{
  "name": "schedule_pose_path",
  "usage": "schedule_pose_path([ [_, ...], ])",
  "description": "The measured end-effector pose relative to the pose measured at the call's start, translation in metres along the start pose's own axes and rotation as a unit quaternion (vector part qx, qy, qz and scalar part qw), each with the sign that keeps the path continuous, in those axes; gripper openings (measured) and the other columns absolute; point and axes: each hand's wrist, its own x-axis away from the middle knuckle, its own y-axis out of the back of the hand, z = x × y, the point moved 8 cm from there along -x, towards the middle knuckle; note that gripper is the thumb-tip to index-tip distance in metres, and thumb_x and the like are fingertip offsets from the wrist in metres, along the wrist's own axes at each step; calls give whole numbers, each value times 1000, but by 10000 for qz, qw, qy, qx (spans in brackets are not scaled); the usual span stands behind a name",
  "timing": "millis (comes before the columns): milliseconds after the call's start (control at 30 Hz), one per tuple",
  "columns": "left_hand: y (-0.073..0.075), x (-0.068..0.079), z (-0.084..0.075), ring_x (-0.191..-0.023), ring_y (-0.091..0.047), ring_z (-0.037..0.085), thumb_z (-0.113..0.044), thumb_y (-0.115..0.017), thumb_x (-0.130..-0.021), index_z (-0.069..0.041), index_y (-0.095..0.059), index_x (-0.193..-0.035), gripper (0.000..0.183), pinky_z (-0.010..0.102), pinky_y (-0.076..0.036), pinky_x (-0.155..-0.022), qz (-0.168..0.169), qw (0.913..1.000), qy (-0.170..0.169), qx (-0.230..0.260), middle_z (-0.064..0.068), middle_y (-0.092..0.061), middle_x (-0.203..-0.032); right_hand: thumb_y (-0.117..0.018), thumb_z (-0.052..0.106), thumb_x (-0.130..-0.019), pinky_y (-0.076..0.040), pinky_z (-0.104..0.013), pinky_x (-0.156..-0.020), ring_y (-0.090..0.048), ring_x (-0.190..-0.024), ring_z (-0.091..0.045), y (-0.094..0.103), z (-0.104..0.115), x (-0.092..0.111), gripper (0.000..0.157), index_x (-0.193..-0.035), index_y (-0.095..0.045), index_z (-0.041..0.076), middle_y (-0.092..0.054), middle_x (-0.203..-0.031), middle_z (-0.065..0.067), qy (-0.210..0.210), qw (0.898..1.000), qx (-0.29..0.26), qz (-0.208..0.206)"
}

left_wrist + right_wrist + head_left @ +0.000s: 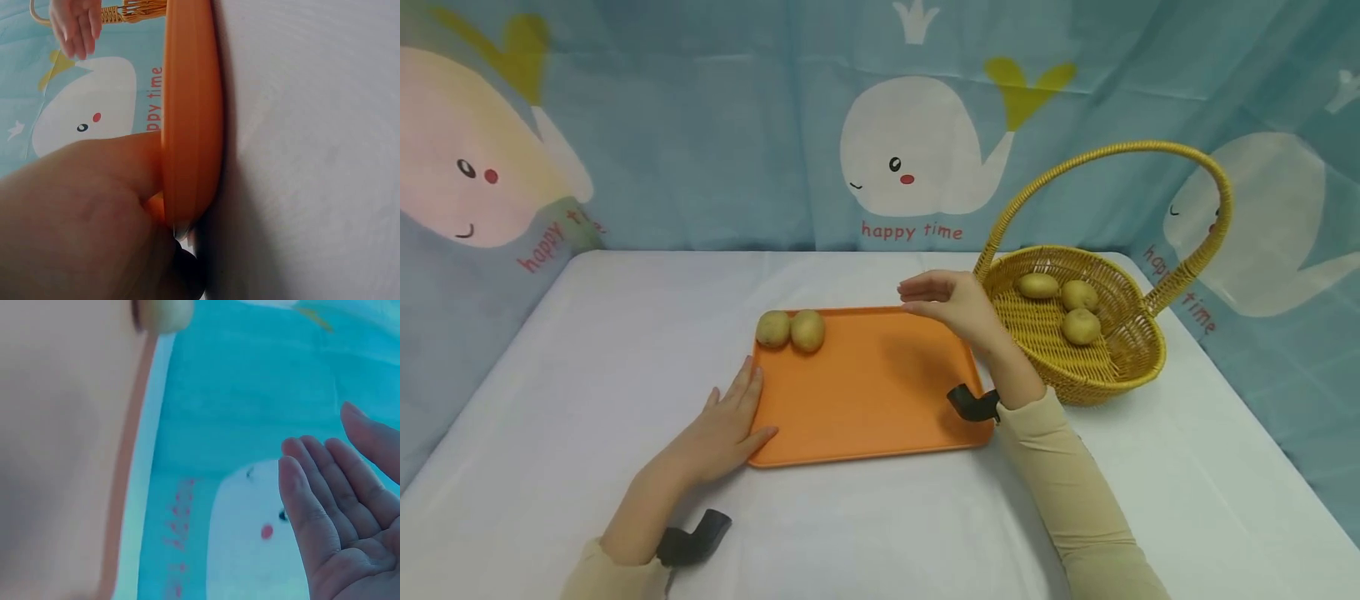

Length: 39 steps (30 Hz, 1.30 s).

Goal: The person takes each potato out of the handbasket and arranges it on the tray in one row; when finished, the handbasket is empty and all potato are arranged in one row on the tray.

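Observation:
My left hand (721,429) rests at the left edge of an orange tray (857,400), fingers stretched along the rim and thumb across the near-left corner. The left wrist view shows that thumb reaching over the tray wall (194,112). Two potatoes, one on the far left (772,329) and one beside it (808,331), sit side by side in the tray's far left corner. Above the tray's far right part hovers my right hand (958,308), empty. In the right wrist view its palm (350,531) shows with fingers loosely extended and thumb apart.
Right of the tray stands a yellow wicker basket (1045,333) with a tall arched handle (1120,150). Three potatoes, including an oblong one (1038,286), lie inside it. A white cloth (865,533) covers the table, and a blue whale-print curtain (737,150) hangs behind.

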Motion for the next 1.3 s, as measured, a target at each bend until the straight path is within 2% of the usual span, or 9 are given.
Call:
schedule_pose_path([
  [267,-1,-2,3,-140,-6,43,-33,-53,-96,16,-13,-143,80,68,-8,-103,27,10000,-25,20,32,-1,-152,-69,5,-86,-52,-26,-81,-65,-98,-19,51,-9,26,32,-115,-63,-5,-63,-114,-23,-164,9988,336,-317],
  [367,-3,-2,3,-140,-7,43,-33,-54,-95,16,-13,-143,80,68,-8,-103,44,10000,-20,45,32,-1,-152,-68,4,-86,-52,-24,-81,-66,-97,-17,71,-12,37,33,-116,-61,-10,-62,-114,-25,-49,9983,388,-422],
  [500,-3,-3,3,-140,-7,43,-32,-54,-95,16,-12,-144,80,68,-8,-103,47,10000,-12,52,31,-1,-152,-68,2,-85,-52,-23,-80,-66,-93,-12,102,-16,52,33,-114,-60,-13,-67,-107,-14,63,9960,480,-748],
  [667,-3,-3,3,-140,-6,43,-32,-53,-96,16,-12,-144,80,68,-7,-103,33,10000,-27,56,31,1,-152,-71,5,-84,-51,-19,-78,-66,-91,-6,139,-28,74,33,-113,-63,-9,-70,-100,4,-289,9892,505,-1342],
  [867,-3,-3,3,-139,-7,44,-32,-53,-96,17,-11,-143,80,68,-7,-103,61,10000,-24,52,32,1,-152,-71,12,-85,-49,-14,-77,-63,-91,1,172,-48,93,34,-114,-64,-4,-68,-100,12,-727,9796,885,-1651],
  [967,-4,-3,4,-140,-6,43,-33,-52,-96,16,-11,-144,80,68,-7,-103,82,10000,-16,50,32,2,-152,-71,19,-86,-46,-10,-77,-59,-92,6,187,-57,99,37,-116,-64,0,-65,-98,20,-933,9713,1324,-1744],
  [1067,-4,-3,6,-140,-6,43,-34,-52,-96,16,-11,-144,80,67,-6,-104,96,9999,6,49,31,3,-152,-71,24,-85,-45,-9,-76,-57,-91,8,196,-65,103,40,-117,-64,1,-64,-98,21,-1085,9664,1454,-1821],
  [1167,-5,-3,7,-140,-6,43,-34,-52,-96,16,-10,-144,80,67,-6,-104,93,9999,18,64,31,3,-152,-71,24,-86,-45,-9,-75,-57,-89,8,201,-70,103,43,-118,-63,-3,-64,-97,20,-1207,9633,1520,-1854],
  [1300,-5,-3,6,-140,-5,42,-34,-52,-96,15,-10,-144,81,67,-6,-104,85,9999,19,115,30,3,-152,-69,26,-87,-43,-8,-74,-55,-85,11,205,-72,99,47,-120,-60,-7,-65,-100,14,-1297,9557,1956,-1776],
])
